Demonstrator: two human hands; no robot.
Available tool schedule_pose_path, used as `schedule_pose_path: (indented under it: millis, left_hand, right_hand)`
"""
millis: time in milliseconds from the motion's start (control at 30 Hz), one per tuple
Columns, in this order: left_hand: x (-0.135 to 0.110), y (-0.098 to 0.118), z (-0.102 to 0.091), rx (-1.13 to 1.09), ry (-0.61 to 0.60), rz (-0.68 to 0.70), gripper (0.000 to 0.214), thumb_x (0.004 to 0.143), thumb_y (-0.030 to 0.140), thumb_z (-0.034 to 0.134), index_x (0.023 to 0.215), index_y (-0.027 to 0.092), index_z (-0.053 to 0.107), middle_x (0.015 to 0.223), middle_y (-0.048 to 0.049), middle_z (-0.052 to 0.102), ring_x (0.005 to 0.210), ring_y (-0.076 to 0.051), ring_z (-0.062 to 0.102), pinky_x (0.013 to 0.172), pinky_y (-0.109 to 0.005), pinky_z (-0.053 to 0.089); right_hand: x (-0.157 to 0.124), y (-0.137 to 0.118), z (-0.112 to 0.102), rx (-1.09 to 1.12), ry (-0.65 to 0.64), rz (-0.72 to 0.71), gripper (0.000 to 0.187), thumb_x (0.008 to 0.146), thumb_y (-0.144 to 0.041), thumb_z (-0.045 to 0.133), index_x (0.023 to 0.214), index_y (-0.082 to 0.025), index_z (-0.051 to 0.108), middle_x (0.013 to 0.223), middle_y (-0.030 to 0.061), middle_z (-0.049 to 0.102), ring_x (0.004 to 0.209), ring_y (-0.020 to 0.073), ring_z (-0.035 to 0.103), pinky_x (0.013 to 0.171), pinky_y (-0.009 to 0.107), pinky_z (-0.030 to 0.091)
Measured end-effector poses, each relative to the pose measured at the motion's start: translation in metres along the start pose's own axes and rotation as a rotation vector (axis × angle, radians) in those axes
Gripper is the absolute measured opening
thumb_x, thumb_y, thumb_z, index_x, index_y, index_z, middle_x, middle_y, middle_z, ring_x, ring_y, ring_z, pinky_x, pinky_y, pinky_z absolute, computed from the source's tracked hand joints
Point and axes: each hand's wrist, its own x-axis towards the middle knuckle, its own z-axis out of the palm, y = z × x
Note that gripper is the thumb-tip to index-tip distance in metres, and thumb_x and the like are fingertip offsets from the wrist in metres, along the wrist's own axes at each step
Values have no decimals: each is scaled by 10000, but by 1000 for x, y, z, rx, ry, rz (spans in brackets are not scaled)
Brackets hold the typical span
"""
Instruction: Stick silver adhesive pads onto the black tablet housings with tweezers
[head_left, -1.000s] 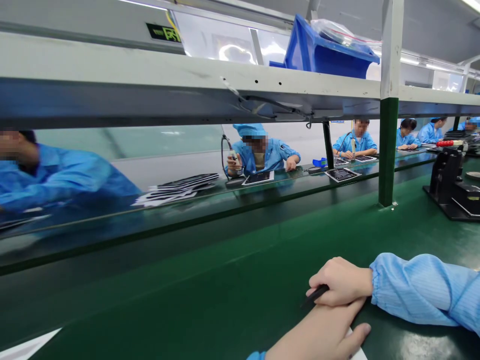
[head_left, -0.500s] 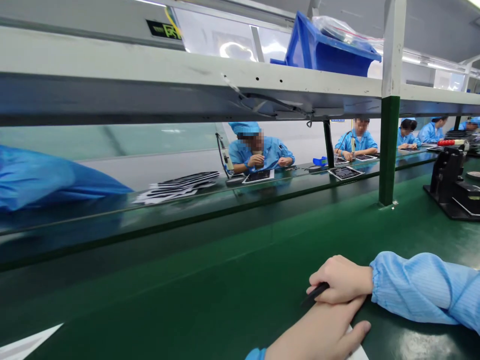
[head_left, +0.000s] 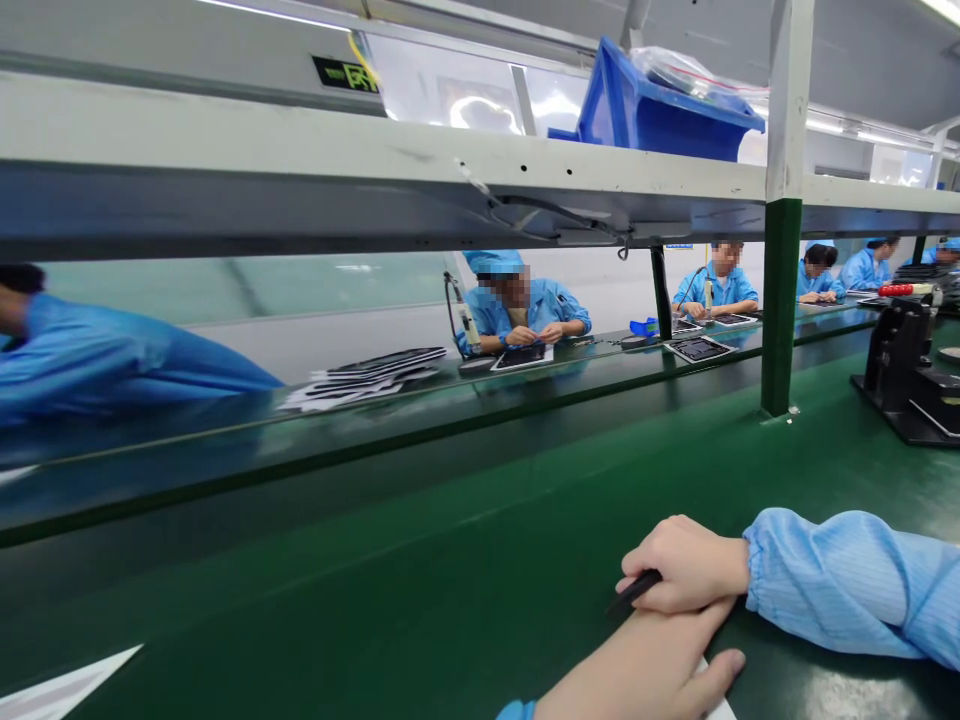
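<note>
My right hand (head_left: pixel 684 565) rests across my left forearm, its fingers closed on a slim black pen-like tool (head_left: pixel 634 591) whose far end is hidden in my grip. My left hand (head_left: pixel 645 670) lies flat on the green bench mat (head_left: pixel 420 600), reaching from the bottom edge, with its fingertips near a white sheet (head_left: pixel 712 697). That sheet is mostly hidden under my hand. My right arm wears a ribbed light blue sleeve (head_left: pixel 844 585).
A grey steel shelf beam (head_left: pixel 375 165) holding a blue bin (head_left: pixel 660 115) spans the view, with a green post (head_left: pixel 780 300) on its right. A black fixture (head_left: pixel 900 365) stands at right. Co-workers in blue sit across the bench beside stacked dark panels (head_left: pixel 367 375).
My hands stay in the same pose. The view has shifted slightly. The co-worker opposite has brought both hands together low over the panel, and the leaning person at left has shifted.
</note>
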Motion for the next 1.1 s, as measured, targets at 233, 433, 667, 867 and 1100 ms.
schedule_pose_path:
  millis: [233, 433, 667, 867, 1100]
  left_hand:
    - [-1, -1, -1, 9, -12, 2, 552, 954, 384, 529, 1485, 243, 465, 1476, -88, 546, 1318, -363, 529, 1119, -486, 435]
    - [0, -1, 1, 20, -10, 0, 529, 953, 375, 534, 1459, 226, 498, 1467, -102, 551, 1309, -359, 532, 1122, -465, 427]
    - [0, 0, 0, 20, 2, 8, 537, 954, 373, 540, 1471, 240, 483, 1481, -88, 541, 1311, -351, 534, 1123, -458, 428]
    - [0, 0, 0, 25, -3, 5, 537, 952, 360, 541, 1468, 220, 488, 1471, -106, 547, 1310, -351, 538, 1109, -435, 441]
    - [1, 1, 0, 35, 0, 5, 520, 958, 363, 536, 1457, 219, 500, 1448, -111, 568, 1292, -371, 551, 1112, -498, 434]
  right_hand:
    - [0, 0, 0, 11, 4, -7, 257, 919, -291, 572, 686, -184, 592, 614, -29, 527, 583, 116, 415, 561, 244, 266]
    - [-1, -1, 0, 16, 4, -6, 259, 920, -288, 573, 684, -182, 597, 614, -25, 537, 577, 115, 425, 561, 239, 266]
    - [-1, 0, 1, 16, 3, -12, 256, 918, -282, 575, 684, -181, 593, 626, -22, 558, 585, 115, 440, 559, 235, 271]
    - [-1, 1, 0, 23, 5, -7, 265, 923, -288, 566, 678, -186, 576, 621, -24, 543, 585, 117, 439, 567, 237, 272]
    - [-1, -1, 0, 25, 9, -10, 249, 909, -264, 590, 675, -180, 587, 616, -28, 538, 575, 110, 414, 558, 232, 274]
